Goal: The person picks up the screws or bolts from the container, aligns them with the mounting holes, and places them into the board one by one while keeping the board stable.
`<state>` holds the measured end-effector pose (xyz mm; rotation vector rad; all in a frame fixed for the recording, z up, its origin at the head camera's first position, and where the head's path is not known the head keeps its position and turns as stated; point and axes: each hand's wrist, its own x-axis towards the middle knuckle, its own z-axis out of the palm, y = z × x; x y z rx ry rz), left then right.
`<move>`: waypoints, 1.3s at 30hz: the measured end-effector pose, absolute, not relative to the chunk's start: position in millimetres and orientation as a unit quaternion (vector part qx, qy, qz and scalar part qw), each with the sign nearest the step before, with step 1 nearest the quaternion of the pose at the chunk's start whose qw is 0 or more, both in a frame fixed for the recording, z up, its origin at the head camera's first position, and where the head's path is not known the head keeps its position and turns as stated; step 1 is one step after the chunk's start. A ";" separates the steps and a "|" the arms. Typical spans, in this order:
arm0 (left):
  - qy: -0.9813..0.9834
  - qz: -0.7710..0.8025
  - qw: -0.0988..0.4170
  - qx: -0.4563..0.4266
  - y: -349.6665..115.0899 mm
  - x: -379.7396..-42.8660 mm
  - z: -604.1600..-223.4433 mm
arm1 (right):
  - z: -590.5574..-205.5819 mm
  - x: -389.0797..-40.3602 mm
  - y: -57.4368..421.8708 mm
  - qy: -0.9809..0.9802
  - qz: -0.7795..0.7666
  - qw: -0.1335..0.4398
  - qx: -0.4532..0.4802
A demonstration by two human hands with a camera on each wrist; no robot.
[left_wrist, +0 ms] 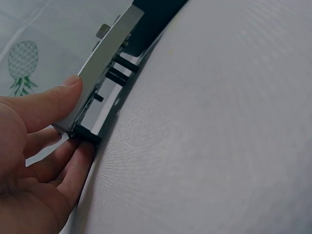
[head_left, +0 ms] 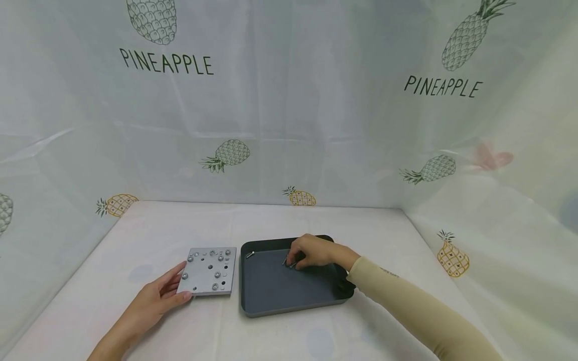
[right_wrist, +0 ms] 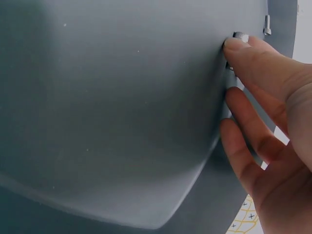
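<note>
My left hand (head_left: 151, 301) grips the left side of a silver metal plate (head_left: 201, 282), thumb at its near corner. Several socket-head screws and open holes show on its top. In the left wrist view dark screw shanks (left_wrist: 117, 76) stick out under the plate, and the thumb presses its edge with fingers curled below. Inside the dark grey tray (head_left: 289, 296), my right hand (head_left: 311, 250) reaches down. Its thumb and index finger pinch a small screw (right_wrist: 240, 36); the other fingers are loosely bent. Another shank (head_left: 284, 260) shows beside the fingertips.
A loose screw (head_left: 250, 254) lies at the tray's far left corner. The tray stands just right of the plate on a white cloth-covered table (head_left: 180, 225). A pineapple-print curtain (head_left: 289, 110) hangs behind and along both sides.
</note>
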<state>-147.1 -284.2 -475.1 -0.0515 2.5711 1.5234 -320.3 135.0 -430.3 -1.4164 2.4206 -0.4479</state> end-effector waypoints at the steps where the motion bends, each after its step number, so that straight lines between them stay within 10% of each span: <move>1: 0.856 0.510 0.077 -0.017 -284.2 -146.9 -475.3 | -430.8 -320.3 134.8 0.844 -0.157 0.151 -0.490; 39: 0.858 0.507 0.080 -0.026 -283.7 -148.0 -475.0 | -432.7 -320.2 132.8 0.840 -0.197 0.169 -0.476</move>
